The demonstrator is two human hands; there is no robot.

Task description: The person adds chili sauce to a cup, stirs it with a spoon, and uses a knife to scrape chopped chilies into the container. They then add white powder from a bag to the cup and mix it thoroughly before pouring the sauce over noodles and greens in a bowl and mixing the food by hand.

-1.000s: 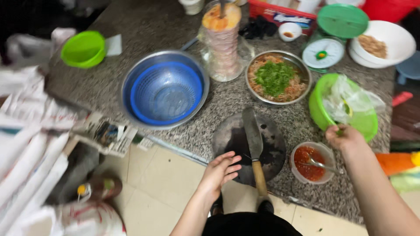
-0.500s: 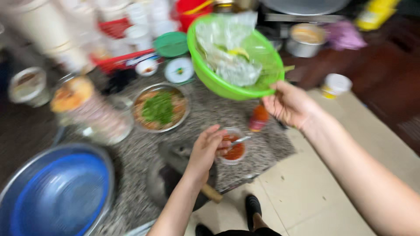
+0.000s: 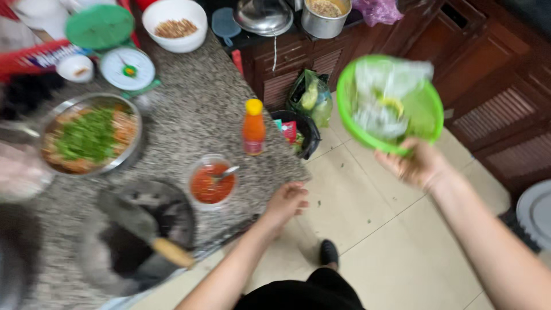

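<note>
My right hand [image 3: 418,165] grips the rim of a green plastic basket [image 3: 426,112] that holds crumpled clear plastic bags, and it hangs in the air over the tiled floor. My left hand [image 3: 286,202] rests at the edge of the speckled stone counter [image 3: 201,112], fingers loosely curled, holding nothing. Just left of it stands a small glass bowl of red sauce [image 3: 212,182] with a spoon in it. A cleaver with a wooden handle [image 3: 143,229] lies on a dark round board.
An orange sauce bottle [image 3: 253,127] stands near the counter corner. A metal bowl of chopped greens [image 3: 89,140], a kitchen scale [image 3: 127,68] and a white bowl [image 3: 175,24] sit farther back. A black bin [image 3: 301,133] with a bag stands by dark wooden cabinets [image 3: 493,74].
My right hand has lifted the green basket off the counter and swung it right, out over the floor. My left hand moved from the board area to the counter edge. The view turned right.
</note>
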